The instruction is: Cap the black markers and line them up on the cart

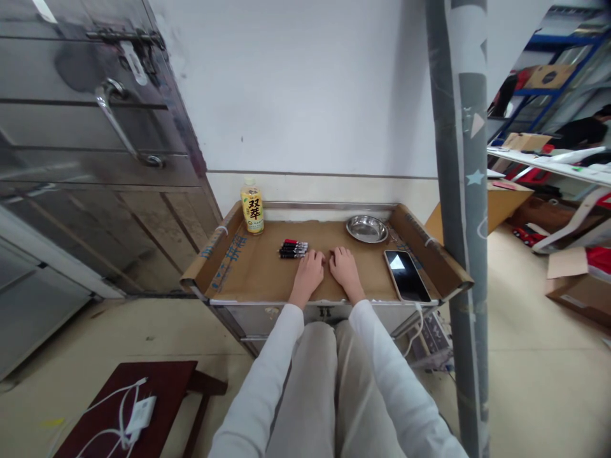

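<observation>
Both hands rest palm down on a cardboard-lined table [258, 273]. My left hand [309, 272] lies flat with its fingers together, just right of a small row of marker pens [293, 249] with red and black caps; it holds nothing. My right hand [344, 268] lies flat beside it, also with nothing in it. A round metal bowl [367, 228] stands at the far right of the table. A phone [407, 275] lies face up to the right of my right hand.
A yellow-labelled drink bottle [252, 206] stands at the far left corner. A grey wrapped pillar [459, 191] rises right of the table. A metal door [86, 146] is on the left. A dark red stool [157, 381] with a white charger [140, 415] sits low left. Another person [585, 132] sits far right.
</observation>
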The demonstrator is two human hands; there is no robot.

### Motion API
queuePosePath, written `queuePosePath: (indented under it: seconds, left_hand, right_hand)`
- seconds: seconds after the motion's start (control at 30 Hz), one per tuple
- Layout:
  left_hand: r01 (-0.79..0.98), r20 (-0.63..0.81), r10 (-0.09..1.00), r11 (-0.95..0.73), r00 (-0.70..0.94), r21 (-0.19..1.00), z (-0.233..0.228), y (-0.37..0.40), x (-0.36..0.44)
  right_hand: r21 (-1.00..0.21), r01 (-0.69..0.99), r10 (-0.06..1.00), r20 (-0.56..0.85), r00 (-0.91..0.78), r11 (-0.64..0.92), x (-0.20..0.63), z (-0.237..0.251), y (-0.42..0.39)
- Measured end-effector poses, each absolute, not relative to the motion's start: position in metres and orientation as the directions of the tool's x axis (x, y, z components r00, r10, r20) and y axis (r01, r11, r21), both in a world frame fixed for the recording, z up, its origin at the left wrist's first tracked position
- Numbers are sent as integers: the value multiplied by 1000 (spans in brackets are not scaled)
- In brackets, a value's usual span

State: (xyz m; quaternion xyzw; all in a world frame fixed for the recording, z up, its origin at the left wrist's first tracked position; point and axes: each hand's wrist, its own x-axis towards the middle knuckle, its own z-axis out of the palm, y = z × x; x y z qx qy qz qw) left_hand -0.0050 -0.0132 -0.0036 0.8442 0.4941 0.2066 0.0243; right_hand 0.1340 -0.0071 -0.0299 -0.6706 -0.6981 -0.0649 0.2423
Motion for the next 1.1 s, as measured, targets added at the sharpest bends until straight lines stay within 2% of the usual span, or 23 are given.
queuePosePath:
  seconds: [0.57,0.67,0.73,0.87,1.0,1.1]
  left_hand:
    - [843,340,850,-489,402,226,-2,-17,-3]
    - [866,393,862,-434,320,247,1,-16,-9]
    - [903,421,882,-341,211,262,4,-14,-21]
    - [954,401,914,-172,62,244,7,-7,-58]
    - [954,355,919,-245,172,173,2,2,-84]
    - [924,306,914,-332,266,190,-1,6,-87]
  right_hand:
    - [-253,961,899,438,11,111,135,-31,-7]
    - [-254,960,897,441,8,116,136,-32,-7]
    - [-256,960,899,437,7,117,136,-31,-7]
    - [-292,951,902,430,33,104,136,-29,-7]
    - [-373,925,903,418,94,76,137,-24,-3]
    - [-407,912,920,375,115,52,133,-17,2]
